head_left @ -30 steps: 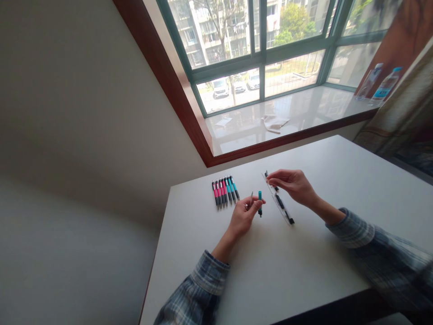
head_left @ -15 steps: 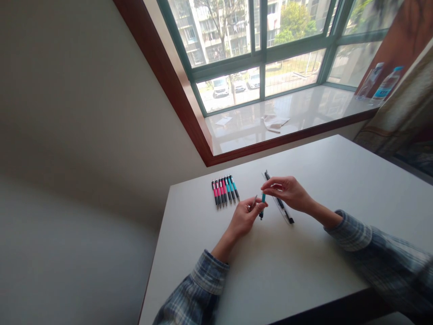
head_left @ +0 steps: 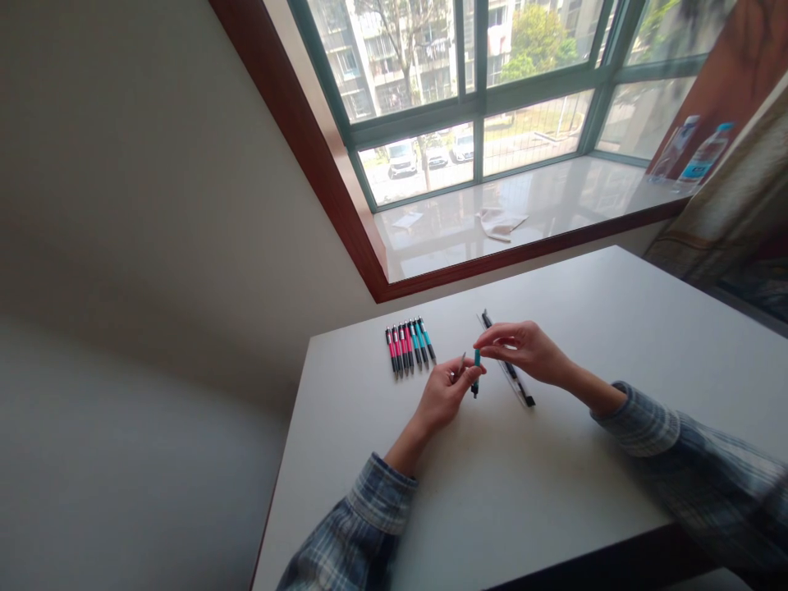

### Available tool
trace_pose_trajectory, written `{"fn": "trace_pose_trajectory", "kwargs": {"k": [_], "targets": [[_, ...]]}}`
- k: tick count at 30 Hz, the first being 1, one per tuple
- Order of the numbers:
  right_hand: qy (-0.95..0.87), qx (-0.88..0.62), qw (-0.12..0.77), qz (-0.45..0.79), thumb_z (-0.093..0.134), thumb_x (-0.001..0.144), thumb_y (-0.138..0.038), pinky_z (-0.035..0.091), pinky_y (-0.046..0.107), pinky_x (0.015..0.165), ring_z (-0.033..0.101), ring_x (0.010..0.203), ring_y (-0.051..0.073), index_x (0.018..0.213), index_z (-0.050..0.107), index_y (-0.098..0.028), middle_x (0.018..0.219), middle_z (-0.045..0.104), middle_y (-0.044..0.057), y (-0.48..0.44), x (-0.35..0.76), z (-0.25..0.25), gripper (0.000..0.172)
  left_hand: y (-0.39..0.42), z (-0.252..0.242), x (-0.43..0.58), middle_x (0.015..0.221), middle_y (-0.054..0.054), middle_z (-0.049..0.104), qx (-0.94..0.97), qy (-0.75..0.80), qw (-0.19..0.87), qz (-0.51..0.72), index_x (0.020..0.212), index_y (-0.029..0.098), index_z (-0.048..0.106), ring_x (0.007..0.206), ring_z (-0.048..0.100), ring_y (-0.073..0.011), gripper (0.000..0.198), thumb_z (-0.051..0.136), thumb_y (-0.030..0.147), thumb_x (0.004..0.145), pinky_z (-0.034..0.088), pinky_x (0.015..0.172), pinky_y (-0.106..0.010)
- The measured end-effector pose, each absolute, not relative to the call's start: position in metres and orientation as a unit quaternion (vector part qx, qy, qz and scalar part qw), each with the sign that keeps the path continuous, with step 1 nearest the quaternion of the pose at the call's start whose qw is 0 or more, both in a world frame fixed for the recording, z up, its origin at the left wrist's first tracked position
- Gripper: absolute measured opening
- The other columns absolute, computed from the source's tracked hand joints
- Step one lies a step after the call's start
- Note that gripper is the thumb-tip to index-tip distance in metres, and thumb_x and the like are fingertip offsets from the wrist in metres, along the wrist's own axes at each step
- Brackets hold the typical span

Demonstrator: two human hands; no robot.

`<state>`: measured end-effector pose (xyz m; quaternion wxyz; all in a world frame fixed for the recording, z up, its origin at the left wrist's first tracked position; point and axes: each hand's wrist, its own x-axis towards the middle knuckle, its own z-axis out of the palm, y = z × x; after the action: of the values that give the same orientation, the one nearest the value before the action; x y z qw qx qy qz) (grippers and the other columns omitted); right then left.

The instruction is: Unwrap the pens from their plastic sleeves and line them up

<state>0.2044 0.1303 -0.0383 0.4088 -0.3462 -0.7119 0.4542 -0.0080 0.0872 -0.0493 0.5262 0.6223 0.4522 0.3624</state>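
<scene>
My left hand is closed around a teal pen barrel, held nearly upright with its black end pointing down. A small grey pointed piece, like a pen tip, also sticks up from the left fingers. My right hand pinches at the top end of the barrel; whatever is between its fingertips is too small to make out. Under and beside the right hand lie thin black and clear pen parts. A row of several pink and teal pens lies left of the hands.
The white table meets the wall below a red-brown window frame. On the sill lie a crumpled cloth or paper and a small white sheet. Plastic bottles stand at the right by a curtain.
My left hand and the teal barrel have shifted very slightly left, and the grey pointed piece has tilted a little. My right hand stays at the barrel's top. The row of pens is unchanged.
</scene>
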Motion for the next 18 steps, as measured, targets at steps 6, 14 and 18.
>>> {"fn": "trace_pose_trajectory", "kwargs": {"k": [6, 14, 18], "targets": [[-0.752, -0.335, 0.432, 0.369, 0.081, 0.086, -0.043, 0.056, 0.036, 0.087, 0.069, 0.105, 0.025, 0.1, 0.082, -0.026, 0.11, 0.074, 0.007, 0.124, 0.199, -0.034, 0.021, 0.087, -0.052, -0.007, 0.073, -0.001, 0.058, 0.631, 0.438, 0.522, 0.372, 0.085, 0.013, 0.07, 0.067, 0.046, -0.0128, 0.045, 0.065, 0.057, 0.091, 0.038, 0.063, -0.024], [-0.792, -0.308, 0.411, 0.33, 0.08, 0.088, -0.034, 0.048, 0.045, 0.103, 0.064, 0.113, 0.026, 0.094, 0.082, -0.031, 0.116, 0.072, 0.005, 0.115, 0.189, -0.047, 0.007, 0.084, -0.056, -0.004, 0.068, 0.001, 0.053, 0.655, 0.417, 0.516, 0.362, 0.083, 0.012, 0.067, 0.062, 0.039, -0.0103, 0.043, 0.065, 0.053, 0.093, 0.033, 0.058, -0.023], [-0.787, -0.306, 0.411, 0.344, 0.079, 0.089, -0.033, 0.048, 0.044, 0.103, 0.064, 0.113, 0.026, 0.092, 0.081, -0.029, 0.114, 0.073, 0.006, 0.114, 0.186, -0.046, 0.005, 0.084, -0.058, -0.004, 0.067, 0.001, 0.053, 0.664, 0.426, 0.5, 0.358, 0.079, 0.012, 0.066, 0.061, 0.041, -0.0104, 0.043, 0.065, 0.053, 0.093, 0.034, 0.057, -0.023]]}}
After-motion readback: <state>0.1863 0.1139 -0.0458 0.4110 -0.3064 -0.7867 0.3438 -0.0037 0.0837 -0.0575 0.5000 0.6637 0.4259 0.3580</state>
